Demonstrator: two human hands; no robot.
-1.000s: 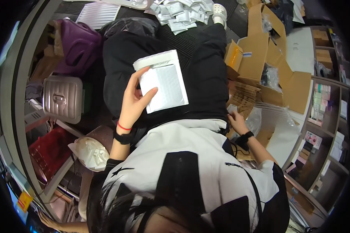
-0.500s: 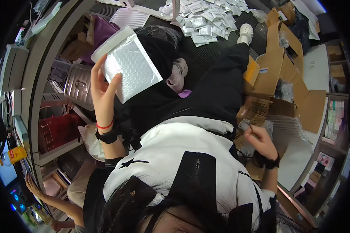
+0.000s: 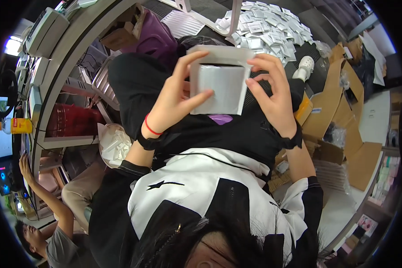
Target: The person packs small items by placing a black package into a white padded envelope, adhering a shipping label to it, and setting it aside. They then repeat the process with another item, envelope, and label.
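Note:
A silvery-white bubble mailer (image 3: 222,91) is held up over my lap, its flap side away from me and a dark gap showing along its mouth. My left hand (image 3: 175,97) grips its left side, thumb across the front and fingers around the edge and behind. At the right edge, my right hand (image 3: 274,97) pinches near the upper corner, with fingers at the flap and thumb against the side. Whether anything lies inside the mailer cannot be seen.
A heap of similar packets (image 3: 268,31) covers the floor ahead. Open cardboard boxes (image 3: 328,105) stand at right. A waste bin (image 3: 115,145) with white scraps sits at left beside the desk (image 3: 71,142). Another person (image 3: 53,236) reaches to that desk.
The mailer has moved right and lower, to in front of my lap, and turned upright. My right hand has come from the boxes at right onto its edge.

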